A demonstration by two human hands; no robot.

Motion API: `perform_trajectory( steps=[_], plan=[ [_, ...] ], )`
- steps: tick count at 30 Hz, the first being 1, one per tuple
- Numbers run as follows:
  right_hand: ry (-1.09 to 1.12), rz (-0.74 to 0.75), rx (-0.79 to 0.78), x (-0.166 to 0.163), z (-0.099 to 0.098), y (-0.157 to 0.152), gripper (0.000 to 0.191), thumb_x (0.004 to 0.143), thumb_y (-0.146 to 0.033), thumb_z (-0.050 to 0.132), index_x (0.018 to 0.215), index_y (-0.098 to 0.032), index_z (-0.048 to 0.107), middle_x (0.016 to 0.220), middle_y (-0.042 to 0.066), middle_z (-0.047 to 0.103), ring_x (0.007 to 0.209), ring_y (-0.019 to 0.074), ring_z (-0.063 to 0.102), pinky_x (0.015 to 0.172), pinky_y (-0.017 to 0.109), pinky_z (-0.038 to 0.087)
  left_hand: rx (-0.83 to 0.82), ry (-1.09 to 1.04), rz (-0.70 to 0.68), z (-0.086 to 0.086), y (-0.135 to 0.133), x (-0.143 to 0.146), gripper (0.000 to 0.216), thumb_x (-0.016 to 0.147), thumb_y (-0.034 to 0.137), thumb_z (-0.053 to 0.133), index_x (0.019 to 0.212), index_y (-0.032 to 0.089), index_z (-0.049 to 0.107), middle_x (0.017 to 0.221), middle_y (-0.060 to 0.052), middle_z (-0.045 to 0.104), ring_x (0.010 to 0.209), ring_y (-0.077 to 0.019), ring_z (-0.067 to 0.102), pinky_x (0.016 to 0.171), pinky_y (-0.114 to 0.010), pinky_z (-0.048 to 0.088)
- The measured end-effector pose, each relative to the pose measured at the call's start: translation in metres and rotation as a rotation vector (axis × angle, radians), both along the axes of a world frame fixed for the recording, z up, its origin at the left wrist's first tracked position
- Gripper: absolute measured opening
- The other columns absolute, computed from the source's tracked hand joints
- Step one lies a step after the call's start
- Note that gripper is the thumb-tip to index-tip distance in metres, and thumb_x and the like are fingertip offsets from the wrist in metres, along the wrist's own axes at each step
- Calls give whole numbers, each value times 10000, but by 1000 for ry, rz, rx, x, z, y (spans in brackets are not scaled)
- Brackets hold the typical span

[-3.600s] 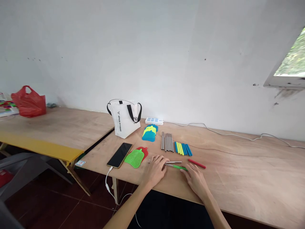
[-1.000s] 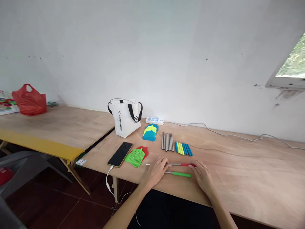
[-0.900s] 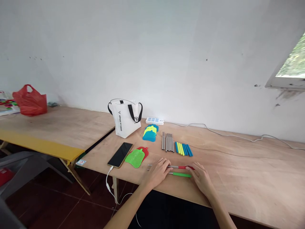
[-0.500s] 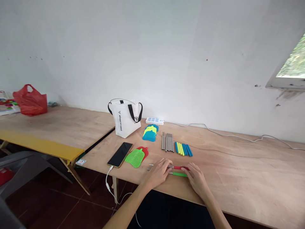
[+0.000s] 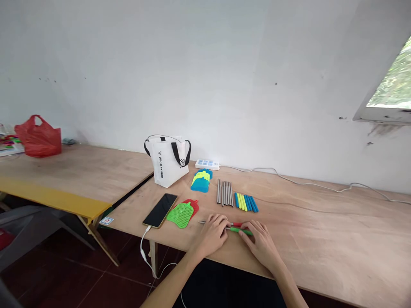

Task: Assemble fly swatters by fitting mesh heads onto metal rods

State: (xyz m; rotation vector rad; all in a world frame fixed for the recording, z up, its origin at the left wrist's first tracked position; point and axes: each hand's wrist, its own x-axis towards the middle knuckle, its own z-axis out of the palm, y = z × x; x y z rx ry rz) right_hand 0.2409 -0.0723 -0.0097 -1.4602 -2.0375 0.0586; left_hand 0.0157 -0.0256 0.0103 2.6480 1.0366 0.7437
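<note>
My left hand lies over two thin metal rods near the table's front edge, its fingers curled round them. One rod carries a red handle, the other a green handle; they lie side by side. My right hand covers the right part of both handles, fingers bent over the red one and thumb by the green one. Left of my hands are a green fly swatter head and a red one partly under it. Beyond are several metal tubes and a row of blue and yellow handles.
Blue and yellow swatter heads lie stacked before a white power strip. A phone on a white cable and a white bag stand to the left. A red plastic bag sits on the other table.
The green handle has tilted, its right end now nearer the table edge. My right hand has shifted slightly left, closer to my left hand. The view has moved a little.
</note>
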Motion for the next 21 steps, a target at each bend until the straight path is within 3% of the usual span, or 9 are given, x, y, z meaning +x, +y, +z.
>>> perform_trajectory(
  steps=[5,8,10,14,21],
  plan=[
    [-69,-60,69,0,-11,3,292,1014,-447,490,1249,-327,616,1323,46,649,1238,251,602,1090,500,430,14,-8,70,-5,1,-1,316,931,94,478,1180,247,599,1283,-36,625,1204,-234,552,1083,-427,394],
    [-87,-77,66,3,-18,6,317,1025,-391,456,1303,-334,598,1420,50,597,1317,259,552,1135,547,380,11,-9,58,-8,2,-2,351,946,97,447,1237,252,568,1373,-43,592,1303,-226,514,1194,-485,287],
    [-88,-58,67,5,-20,7,344,1024,-315,421,1323,-335,590,1415,51,601,1312,247,556,1138,544,380,2,6,43,-10,3,-3,388,936,72,419,1250,252,557,1401,-50,577,1346,-221,491,1230,-515,227],
    [-62,-44,63,10,-18,7,369,1004,-240,393,1286,-319,617,1340,56,648,1231,234,608,1087,499,443,-31,9,4,-11,7,-5,500,877,-6,379,1266,258,548,1393,-43,582,1360,-198,485,1241,-494,249],
    [-47,-104,28,28,-22,7,301,1019,-361,418,1247,-332,612,1332,37,645,1195,244,623,1027,472,496,-47,-16,96,-10,12,-8,450,868,-24,398,1182,240,582,1329,-46,595,1307,-216,522,1232,-504,269]
  ],
)
